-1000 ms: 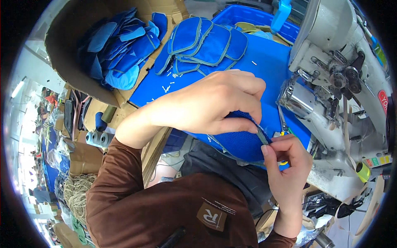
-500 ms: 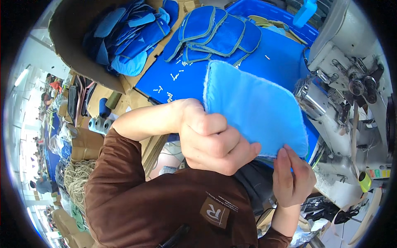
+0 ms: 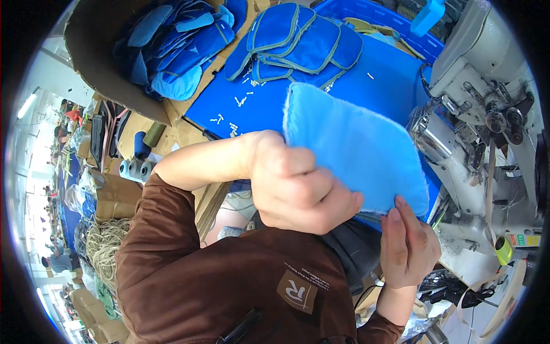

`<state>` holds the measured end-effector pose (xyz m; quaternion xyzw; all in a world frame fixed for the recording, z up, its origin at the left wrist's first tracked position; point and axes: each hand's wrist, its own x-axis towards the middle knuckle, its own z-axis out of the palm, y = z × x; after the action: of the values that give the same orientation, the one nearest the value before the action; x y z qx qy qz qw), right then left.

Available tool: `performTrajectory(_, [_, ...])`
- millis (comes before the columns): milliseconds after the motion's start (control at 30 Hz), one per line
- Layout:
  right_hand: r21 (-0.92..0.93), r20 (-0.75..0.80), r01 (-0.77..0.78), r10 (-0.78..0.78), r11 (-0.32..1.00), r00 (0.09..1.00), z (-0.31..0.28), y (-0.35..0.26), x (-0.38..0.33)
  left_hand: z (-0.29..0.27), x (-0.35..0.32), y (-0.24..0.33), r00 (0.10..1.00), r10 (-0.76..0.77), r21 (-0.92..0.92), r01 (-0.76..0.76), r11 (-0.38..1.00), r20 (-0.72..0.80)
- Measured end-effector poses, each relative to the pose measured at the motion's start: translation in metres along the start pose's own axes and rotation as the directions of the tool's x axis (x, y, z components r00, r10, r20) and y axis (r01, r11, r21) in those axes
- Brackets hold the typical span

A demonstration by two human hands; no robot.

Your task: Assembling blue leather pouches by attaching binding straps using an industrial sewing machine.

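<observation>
While pale lettering (image 3: pixel 295 293) marked a square patch (image 3: pixel 299 280) on a brown top (image 3: pixel 229 272), the left hand (image 3: pixel 303 186) clutched a light-blue panel (image 3: pixel 358 146) by its lower edge over the blue tabletop (image 3: pixel 392 74); the right hand (image 3: pixel 409 246), fingertips (image 3: pixel 400 200) narrowly parted, touched that edge, its grip unclear.

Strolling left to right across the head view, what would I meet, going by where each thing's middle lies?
A heap of beige cord, the light grey-blue thread cones, the left hand, the light-blue fabric panel, the right hand, the yellow-green roll.
</observation>
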<state>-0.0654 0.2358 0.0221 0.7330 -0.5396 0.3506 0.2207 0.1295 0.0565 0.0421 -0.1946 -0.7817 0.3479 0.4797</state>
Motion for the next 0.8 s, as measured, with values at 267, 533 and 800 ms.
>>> performTrajectory(267, [0.262,0.037,-0.313,0.315,0.913,0.948,0.010,0.011,0.021,0.012,0.020,-0.030,0.853,-0.359,-0.486,0.513,0.707,0.379])
performTrajectory(533, [0.457,0.198,-0.549,0.522,0.700,0.830,0.006,0.013,0.029,0.038,0.021,-0.042,0.722,-0.371,-0.694,0.681,0.233,0.584])
performTrajectory(800, [0.516,0.417,-0.755,0.652,0.403,0.633,0.004,0.017,0.033,0.055,0.018,-0.048,0.682,-0.327,-0.724,0.689,-0.013,0.655])
